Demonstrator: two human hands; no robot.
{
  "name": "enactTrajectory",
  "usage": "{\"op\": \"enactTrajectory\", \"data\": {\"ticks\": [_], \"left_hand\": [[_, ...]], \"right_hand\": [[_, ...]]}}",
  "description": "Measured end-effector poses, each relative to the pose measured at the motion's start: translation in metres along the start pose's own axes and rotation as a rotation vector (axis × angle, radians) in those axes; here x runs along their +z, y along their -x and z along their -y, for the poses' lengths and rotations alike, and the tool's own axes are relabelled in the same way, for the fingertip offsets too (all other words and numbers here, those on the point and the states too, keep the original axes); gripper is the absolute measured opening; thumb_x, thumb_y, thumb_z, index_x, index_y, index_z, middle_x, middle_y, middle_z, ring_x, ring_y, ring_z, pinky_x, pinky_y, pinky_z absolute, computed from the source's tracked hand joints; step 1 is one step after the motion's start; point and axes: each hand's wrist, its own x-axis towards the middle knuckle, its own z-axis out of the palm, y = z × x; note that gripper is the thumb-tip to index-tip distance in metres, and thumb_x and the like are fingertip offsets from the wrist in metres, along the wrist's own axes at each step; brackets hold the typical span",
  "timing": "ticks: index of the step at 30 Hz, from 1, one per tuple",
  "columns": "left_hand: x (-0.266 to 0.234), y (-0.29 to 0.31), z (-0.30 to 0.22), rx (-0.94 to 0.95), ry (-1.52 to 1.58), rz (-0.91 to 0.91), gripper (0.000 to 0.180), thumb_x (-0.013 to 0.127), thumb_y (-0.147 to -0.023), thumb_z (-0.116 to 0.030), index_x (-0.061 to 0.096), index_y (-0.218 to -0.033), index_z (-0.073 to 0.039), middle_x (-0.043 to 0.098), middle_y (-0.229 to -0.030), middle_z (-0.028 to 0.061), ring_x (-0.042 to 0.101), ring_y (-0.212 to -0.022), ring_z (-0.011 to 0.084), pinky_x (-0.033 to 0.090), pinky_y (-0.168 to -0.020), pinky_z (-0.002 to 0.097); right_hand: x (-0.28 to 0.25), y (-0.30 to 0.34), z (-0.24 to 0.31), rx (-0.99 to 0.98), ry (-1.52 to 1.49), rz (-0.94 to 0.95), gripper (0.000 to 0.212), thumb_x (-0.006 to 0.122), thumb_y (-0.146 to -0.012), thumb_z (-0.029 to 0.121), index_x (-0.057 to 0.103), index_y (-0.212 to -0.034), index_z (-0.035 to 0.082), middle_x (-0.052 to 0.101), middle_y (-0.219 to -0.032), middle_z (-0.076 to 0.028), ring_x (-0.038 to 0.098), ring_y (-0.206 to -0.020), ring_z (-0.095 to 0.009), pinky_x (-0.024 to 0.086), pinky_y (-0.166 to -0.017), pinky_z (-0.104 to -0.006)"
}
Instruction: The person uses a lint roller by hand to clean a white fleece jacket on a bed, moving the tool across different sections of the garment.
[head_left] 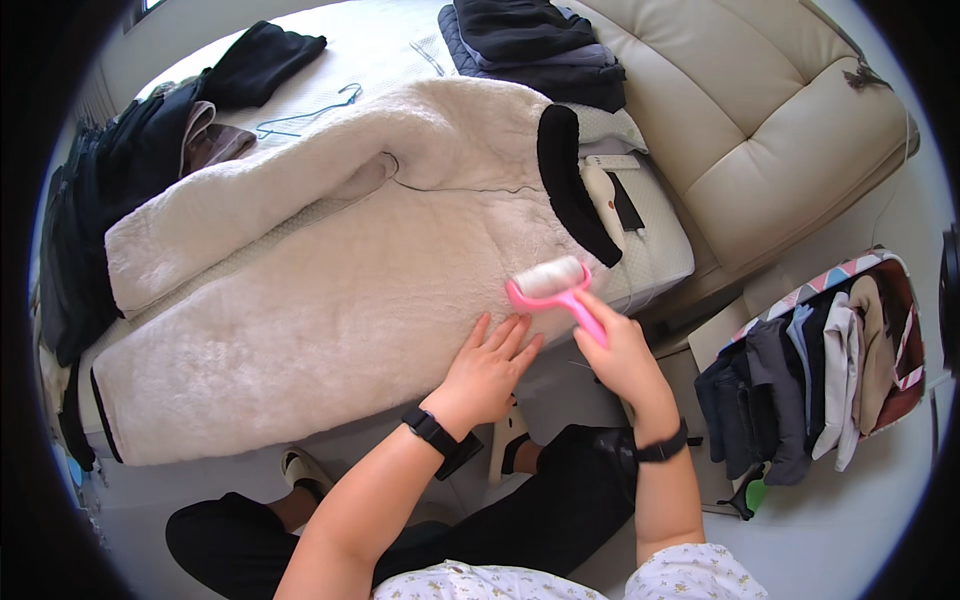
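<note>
Across the bed lies a cream fleece coat (330,290) with a black collar (575,190), spread flat with one sleeve stretched to the left. My right hand (625,360) is closed round the pink handle of a lint roller (550,283). The roller's white cylinder is at the coat just below the collar; whether it presses on the fleece I cannot tell. My left hand (487,372) rests flat on the coat's near edge, its fingers spread, a little left of the roller. Black bands circle both wrists.
Folded dark clothes (530,50) are stacked at the back, beside the beige padded headboard (740,110). Dark garments (130,180) heap at the left near a blue hanger (310,112). A patterned fabric box (850,275) at the right holds several folded clothes. A white remote (612,162) lies behind the collar.
</note>
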Motion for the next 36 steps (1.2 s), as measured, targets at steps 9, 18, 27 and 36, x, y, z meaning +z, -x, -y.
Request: {"op": "enactTrajectory", "data": {"ticks": [9,18,27,36], "left_hand": [[-0.002,-0.001,0.003,0.010,-0.038,0.047,0.098,0.082,-0.067,-0.029,0.034,-0.151,-0.012,0.031,-0.156,0.0180,0.028,-0.146,0.0309,0.018,-0.119,0.0557],[0.000,-0.005,0.001,0.018,-0.006,0.085,0.099,0.081,-0.068,-0.029,0.032,-0.152,-0.012,0.029,-0.158,0.0175,0.025,-0.147,0.0300,0.017,-0.120,0.0560],[0.001,0.004,0.009,0.016,0.027,0.041,0.097,0.081,-0.068,-0.028,0.035,-0.151,-0.012,0.029,-0.158,0.0179,0.024,-0.148,0.0302,0.016,-0.120,0.0562],[0.005,-0.007,0.007,0.050,0.041,0.057,0.098,0.081,-0.068,-0.033,0.034,-0.151,-0.011,0.027,-0.158,0.0192,0.023,-0.148,0.0310,0.013,-0.120,0.0569]], "right_hand": [[0.008,-0.070,-0.013,-0.140,0.029,0.053,0.046,0.063,-0.087,0.016,0.058,-0.132,0.004,0.070,-0.106,-0.022,0.068,-0.089,-0.027,0.051,-0.084,-0.0350],[0.038,-0.180,0.002,0.057,0.048,0.000,0.036,0.062,-0.089,0.030,0.066,-0.108,0.000,0.067,-0.104,-0.026,0.065,-0.100,-0.042,0.051,-0.085,-0.0456],[0.003,-0.023,0.001,-0.090,0.060,0.035,0.029,0.055,-0.096,0.029,0.058,-0.108,0.003,0.065,-0.089,-0.028,0.063,-0.087,-0.047,0.049,-0.075,-0.0506],[0.022,-0.096,-0.019,-0.135,0.062,0.042,0.030,0.056,-0.095,0.030,0.062,-0.109,0.004,0.067,-0.090,-0.024,0.064,-0.089,-0.044,0.050,-0.076,-0.0484]]}}
